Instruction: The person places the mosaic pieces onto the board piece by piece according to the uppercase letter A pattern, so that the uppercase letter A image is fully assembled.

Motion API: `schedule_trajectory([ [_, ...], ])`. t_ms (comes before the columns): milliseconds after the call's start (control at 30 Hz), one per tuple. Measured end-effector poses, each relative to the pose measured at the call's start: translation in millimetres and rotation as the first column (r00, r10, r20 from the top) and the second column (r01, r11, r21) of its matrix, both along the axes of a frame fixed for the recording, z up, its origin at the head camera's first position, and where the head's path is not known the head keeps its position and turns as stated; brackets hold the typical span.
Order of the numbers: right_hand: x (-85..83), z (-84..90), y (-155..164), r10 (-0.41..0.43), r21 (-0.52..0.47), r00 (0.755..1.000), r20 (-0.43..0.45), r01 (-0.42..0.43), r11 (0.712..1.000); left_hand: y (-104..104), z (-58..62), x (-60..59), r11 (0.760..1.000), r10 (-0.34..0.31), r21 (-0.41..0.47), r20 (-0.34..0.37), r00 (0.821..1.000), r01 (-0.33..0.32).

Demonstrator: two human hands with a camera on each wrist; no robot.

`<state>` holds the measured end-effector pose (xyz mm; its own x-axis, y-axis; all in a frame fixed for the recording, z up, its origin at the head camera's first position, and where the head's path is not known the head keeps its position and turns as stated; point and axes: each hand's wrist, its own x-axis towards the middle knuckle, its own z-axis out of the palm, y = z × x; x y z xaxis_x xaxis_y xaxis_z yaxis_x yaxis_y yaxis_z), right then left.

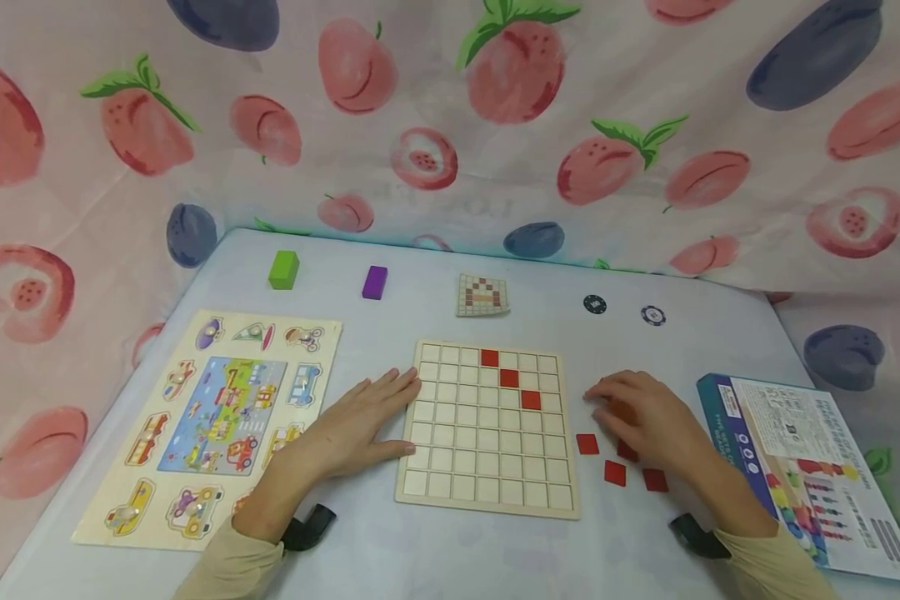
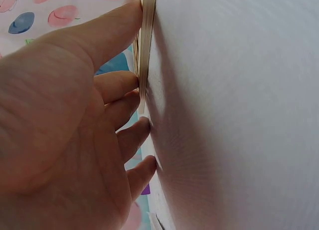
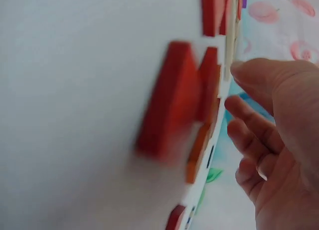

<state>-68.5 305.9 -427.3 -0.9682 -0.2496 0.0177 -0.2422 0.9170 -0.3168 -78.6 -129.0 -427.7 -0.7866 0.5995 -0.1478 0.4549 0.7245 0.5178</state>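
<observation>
Arching over red tiles, the right hand curls loosely, empty — the left hand, spread, touches the board.

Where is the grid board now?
In the head view, the grid board sits centrally, right of the picture puzzle and left of the loose red squares.

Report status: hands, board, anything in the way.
Left hand at left edge of board. Right hand over loose tiles, partly hiding some. Three red tiles on board; no obstruction seen.
</observation>
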Motion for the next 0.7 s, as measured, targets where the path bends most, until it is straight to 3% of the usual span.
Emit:
schedule_trajectory([
  [200,-2.4,-3.2,7.0,-0.083,0.026,0.991,-0.108,0.086,0.996,-0.9,0.3,0.7,1.0,0.009,0.007,0.008,1.0,-0.009],
  [433,-3.9,-2.6,7.1,-0.113,0.032,0.991,-0.066,0.116,0.993,-0.9,-2.0,1.0,1.0,0.004,0.014,0.003,1.0,-0.004],
  [700,-8.2,-3.2,4.1,-0.141,0.063,0.987,-0.076,0.146,0.987,-1.2,-1.9,0.7,1.0,-0.003,0.015,-0.023,1.0,0.003],
])
